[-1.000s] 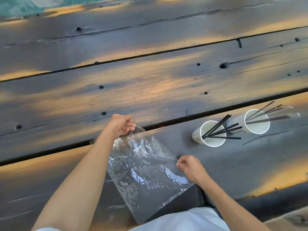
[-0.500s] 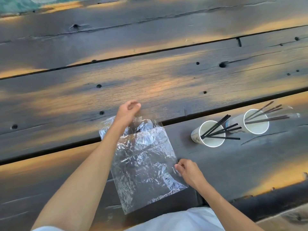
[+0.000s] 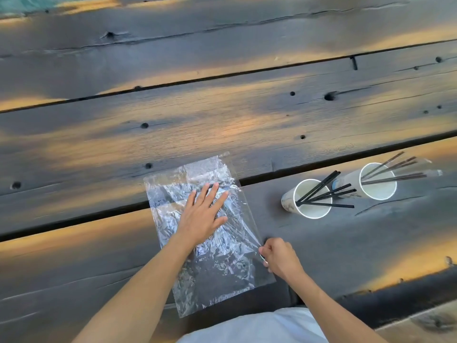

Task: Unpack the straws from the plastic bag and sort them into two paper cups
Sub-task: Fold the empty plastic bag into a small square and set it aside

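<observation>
The left hand (image 3: 201,214) now lies flat, fingers straight and spread, pressing the plastic bag (image 3: 210,266) onto the tabletop (image 3: 222,115); half a second ago it pinched the bag's far edge, crumpled and raised. The bag is now smoothed and appears empty. At the bag's right edge, the right hand (image 3: 279,258) pinches the film. Right of the bag, two paper cups (image 3: 309,211) hold the straws (image 3: 324,191). Judgement: sorting is complete.
</observation>
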